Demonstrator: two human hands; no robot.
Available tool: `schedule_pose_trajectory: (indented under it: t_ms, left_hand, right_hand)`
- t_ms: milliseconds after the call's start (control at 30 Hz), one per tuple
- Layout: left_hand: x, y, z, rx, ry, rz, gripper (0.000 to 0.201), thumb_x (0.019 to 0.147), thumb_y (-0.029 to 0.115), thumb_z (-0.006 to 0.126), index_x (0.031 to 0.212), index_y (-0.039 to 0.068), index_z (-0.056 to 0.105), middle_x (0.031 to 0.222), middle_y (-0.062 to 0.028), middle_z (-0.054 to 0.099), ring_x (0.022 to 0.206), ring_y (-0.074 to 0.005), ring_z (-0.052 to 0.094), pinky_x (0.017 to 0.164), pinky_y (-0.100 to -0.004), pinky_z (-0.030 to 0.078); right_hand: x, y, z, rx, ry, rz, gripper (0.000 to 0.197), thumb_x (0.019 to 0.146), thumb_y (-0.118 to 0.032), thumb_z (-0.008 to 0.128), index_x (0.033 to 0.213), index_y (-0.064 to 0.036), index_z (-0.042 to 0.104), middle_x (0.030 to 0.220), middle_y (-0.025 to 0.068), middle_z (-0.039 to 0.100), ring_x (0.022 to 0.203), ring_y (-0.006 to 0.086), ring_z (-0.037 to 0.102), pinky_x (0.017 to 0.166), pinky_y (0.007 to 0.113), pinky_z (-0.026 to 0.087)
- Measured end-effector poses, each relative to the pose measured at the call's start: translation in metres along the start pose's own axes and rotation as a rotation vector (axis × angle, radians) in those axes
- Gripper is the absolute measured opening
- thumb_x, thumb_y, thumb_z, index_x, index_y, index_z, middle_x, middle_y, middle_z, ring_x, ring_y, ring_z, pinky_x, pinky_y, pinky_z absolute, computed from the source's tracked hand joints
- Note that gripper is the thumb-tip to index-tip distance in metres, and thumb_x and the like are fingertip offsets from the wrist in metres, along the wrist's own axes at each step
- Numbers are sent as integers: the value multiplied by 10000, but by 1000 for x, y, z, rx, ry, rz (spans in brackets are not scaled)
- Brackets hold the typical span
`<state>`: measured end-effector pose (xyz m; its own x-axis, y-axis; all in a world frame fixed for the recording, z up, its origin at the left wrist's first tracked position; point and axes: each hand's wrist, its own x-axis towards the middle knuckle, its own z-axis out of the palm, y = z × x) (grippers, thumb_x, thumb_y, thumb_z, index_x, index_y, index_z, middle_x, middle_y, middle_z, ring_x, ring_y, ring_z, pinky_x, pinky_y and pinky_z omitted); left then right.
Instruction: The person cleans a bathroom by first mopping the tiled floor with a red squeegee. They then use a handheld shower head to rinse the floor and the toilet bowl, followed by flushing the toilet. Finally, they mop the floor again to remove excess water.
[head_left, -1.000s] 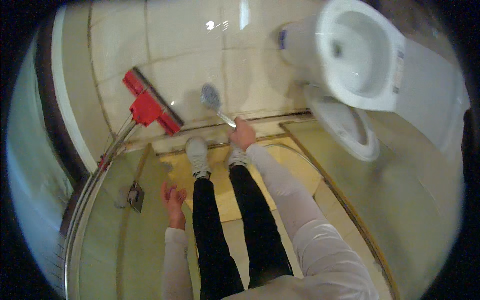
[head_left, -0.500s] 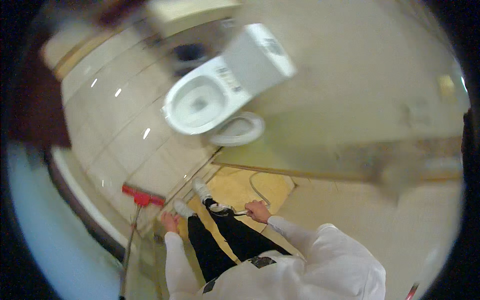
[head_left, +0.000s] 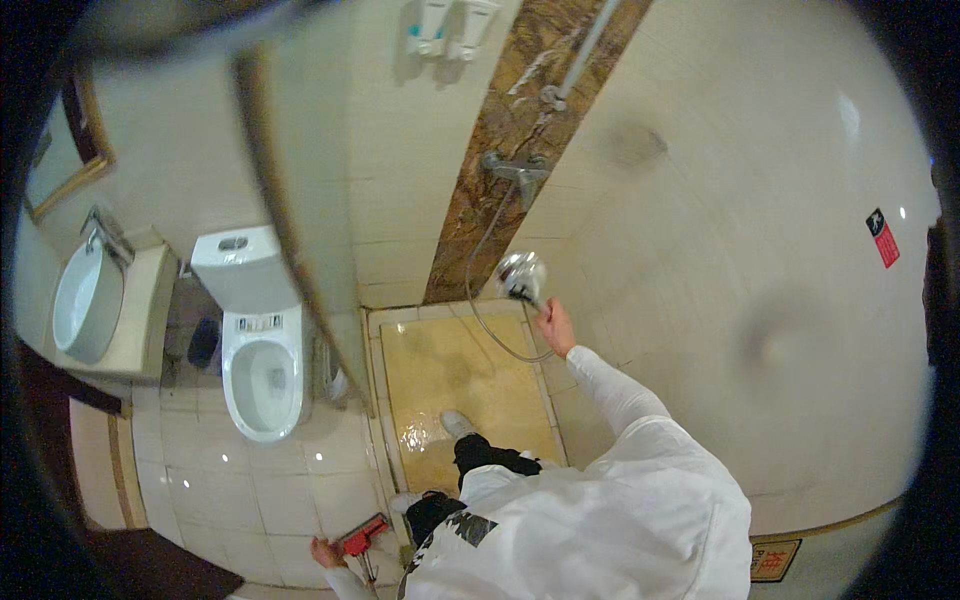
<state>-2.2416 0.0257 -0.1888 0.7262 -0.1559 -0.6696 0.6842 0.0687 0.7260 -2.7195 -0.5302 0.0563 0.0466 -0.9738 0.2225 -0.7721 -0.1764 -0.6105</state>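
My right hand (head_left: 557, 328) is closed around the handle of a chrome shower head (head_left: 522, 274), held up over the far right part of the shower floor. A thin metal hose (head_left: 476, 290) loops from the wall mixer tap (head_left: 518, 170) down toward that hand. Low at the left, my left hand (head_left: 326, 553) is beside the red head of a floor squeegee (head_left: 362, 535). Its fingers are too small and unclear to show whether they grip anything. The squeegee's pole runs down from its head, partly hidden.
I stand at the wet yellowish shower floor (head_left: 470, 365) with its raised border. A glass panel edge (head_left: 290, 230) rises on the left. Beyond it are a white toilet (head_left: 262, 385) and a basin (head_left: 88, 300) on a counter. Two dispensers (head_left: 445, 30) hang on the far wall.
My view has turned right, toward the shower wall. The shower head, earlier low in front of my legs, is now raised and farther forward in my right hand. My left hand is now nearer the squeegee head.
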Motion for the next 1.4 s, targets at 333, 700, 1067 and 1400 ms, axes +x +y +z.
schedule_pose_trajectory:
  t_ms: [333,700,1067,1400]
  left_hand:
    - [-135,-47,31,377,78,-199,298,831,202,531,1102,79,520,779,-81,547,596,-229,558,508,-366,492]
    - [-213,-37,132,509,137,-191,326,814,182,547,1118,68,517,852,-102,571,637,-242,585,515,-374,492]
    - [-257,-42,164,484,110,-178,356,796,163,563,1133,58,514,926,-122,596,678,-256,611,522,-383,492]
    - [-279,-116,136,282,0,-215,152,816,234,579,904,128,514,686,-27,493,493,-191,518,438,-362,465]
  right_hand:
    - [271,130,-173,256,608,39,245,780,-107,632,888,-41,422,677,65,493,569,169,510,495,327,427]
    - [457,200,-262,428,479,93,194,738,-24,601,880,-27,469,616,57,508,466,159,519,411,312,415]
    - [487,292,-235,385,354,125,228,810,-194,570,808,31,534,695,112,587,579,202,584,523,374,474]
    - [274,365,-46,-453,-237,-98,477,869,-414,562,1037,30,602,933,214,624,797,371,574,803,424,430]
